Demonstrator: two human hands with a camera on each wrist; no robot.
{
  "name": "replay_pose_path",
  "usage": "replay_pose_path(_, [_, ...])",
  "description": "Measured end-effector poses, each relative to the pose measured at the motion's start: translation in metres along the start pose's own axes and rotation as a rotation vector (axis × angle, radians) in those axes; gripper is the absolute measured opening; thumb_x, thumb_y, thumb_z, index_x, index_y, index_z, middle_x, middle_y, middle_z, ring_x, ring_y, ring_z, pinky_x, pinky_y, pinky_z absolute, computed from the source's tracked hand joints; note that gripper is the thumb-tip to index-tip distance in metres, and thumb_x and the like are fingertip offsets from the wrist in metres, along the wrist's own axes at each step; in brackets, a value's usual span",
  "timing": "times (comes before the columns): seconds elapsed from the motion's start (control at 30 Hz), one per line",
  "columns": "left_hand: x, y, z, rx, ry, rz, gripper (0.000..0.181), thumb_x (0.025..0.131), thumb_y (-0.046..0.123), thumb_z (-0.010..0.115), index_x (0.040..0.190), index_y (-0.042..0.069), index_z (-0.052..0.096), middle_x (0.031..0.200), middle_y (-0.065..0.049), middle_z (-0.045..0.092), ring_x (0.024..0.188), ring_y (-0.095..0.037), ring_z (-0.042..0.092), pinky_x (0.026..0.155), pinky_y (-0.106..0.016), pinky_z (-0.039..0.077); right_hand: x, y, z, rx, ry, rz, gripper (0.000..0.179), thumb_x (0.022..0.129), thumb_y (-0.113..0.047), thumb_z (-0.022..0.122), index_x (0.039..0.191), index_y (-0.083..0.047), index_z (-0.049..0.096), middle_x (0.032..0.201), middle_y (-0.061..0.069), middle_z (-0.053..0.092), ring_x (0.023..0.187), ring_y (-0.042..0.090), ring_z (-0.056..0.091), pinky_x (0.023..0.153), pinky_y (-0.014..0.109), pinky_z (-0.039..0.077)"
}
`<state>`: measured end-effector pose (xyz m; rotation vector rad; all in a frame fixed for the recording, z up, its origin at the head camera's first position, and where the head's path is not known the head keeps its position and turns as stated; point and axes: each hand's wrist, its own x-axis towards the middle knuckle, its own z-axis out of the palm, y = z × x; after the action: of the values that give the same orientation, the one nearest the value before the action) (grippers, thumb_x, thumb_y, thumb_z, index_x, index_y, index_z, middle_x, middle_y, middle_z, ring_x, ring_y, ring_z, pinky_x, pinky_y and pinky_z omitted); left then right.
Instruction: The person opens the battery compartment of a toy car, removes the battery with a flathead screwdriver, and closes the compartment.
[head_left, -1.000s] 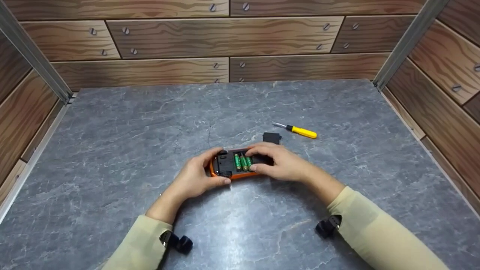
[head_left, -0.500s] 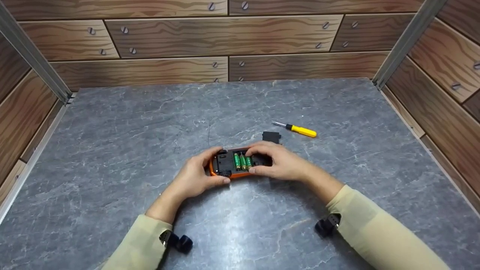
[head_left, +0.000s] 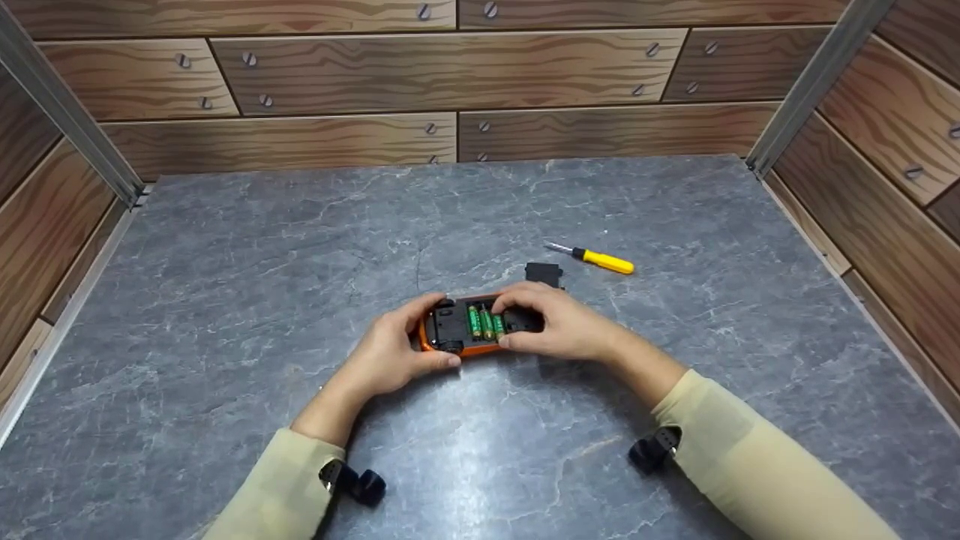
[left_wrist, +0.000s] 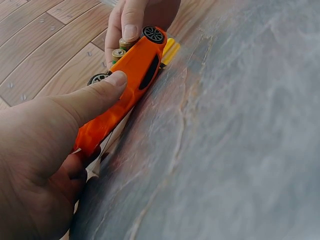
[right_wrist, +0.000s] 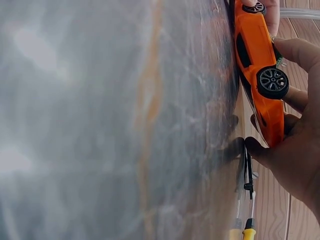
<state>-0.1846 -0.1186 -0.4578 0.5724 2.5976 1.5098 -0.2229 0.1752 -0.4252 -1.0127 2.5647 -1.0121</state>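
An orange toy car (head_left: 450,326) lies upside down on the table, its dark underside up and its battery compartment uncovered. Several green batteries (head_left: 474,322) sit side by side in that compartment. My left hand (head_left: 381,352) grips one end of the car, thumb on the near side and fingers at the far side. From the other end my right hand (head_left: 574,326) pinches the rightmost battery (head_left: 499,325) between thumb and fingertip. In the left wrist view, battery ends (left_wrist: 118,53) stick up above the body. The right wrist view shows the orange side and a wheel (right_wrist: 272,81).
Just beyond the right hand lies a black battery cover (head_left: 543,273). A yellow-handled screwdriver (head_left: 606,262) rests farther back to the right. The grey marbled tabletop (head_left: 300,247) is bounded by wood-patterned walls (head_left: 450,75).
My right thumb has slid slightly toward the near edge of the car, showing more of the rightmost battery. The left hand and the car hold still.
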Motion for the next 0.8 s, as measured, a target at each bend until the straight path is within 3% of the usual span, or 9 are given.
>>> replay_pose_path(0.27, [-0.0001,0.0000,-0.0001,-0.017,-0.004,0.006,0.095,0.077,0.029,0.097,0.158,0.009,0.050,0.146,-0.010,0.064,0.123,-0.023,0.064,0.114,-0.046,0.046,-0.0004,0.0002,-0.0009,-0.028,-0.016,0.020,0.048,0.093,-0.037,0.076,0.137,-0.019,0.069,0.152,0.007,0.057,0.141,0.029,0.050,0.119,0.055,0.038])
replay_pose_path(0.47, [-0.0005,0.0003,0.0002,-0.022,-0.004,0.006,0.096,0.077,0.029,0.097,0.158,0.009,0.049,0.148,-0.010,0.063,0.125,-0.023,0.064,0.115,-0.046,0.045,-0.0012,-0.0019,-0.0002,-0.046,-0.014,0.036,0.046,0.094,-0.042,0.076,0.134,-0.021,0.070,0.152,0.008,0.057,0.141,0.031,0.050,0.118,0.058,0.038])
replay_pose_path(0.8, [-0.0005,-0.0002,0.0004,-0.027,0.000,0.008,0.095,0.077,0.026,0.097,0.158,0.009,0.050,0.147,-0.010,0.063,0.127,-0.023,0.063,0.115,-0.046,0.044,-0.0013,-0.0027,0.0007,-0.009,-0.006,0.029,0.043,0.091,-0.036,0.077,0.130,-0.019,0.069,0.151,0.007,0.057,0.140,0.030,0.050,0.118,0.058,0.038])
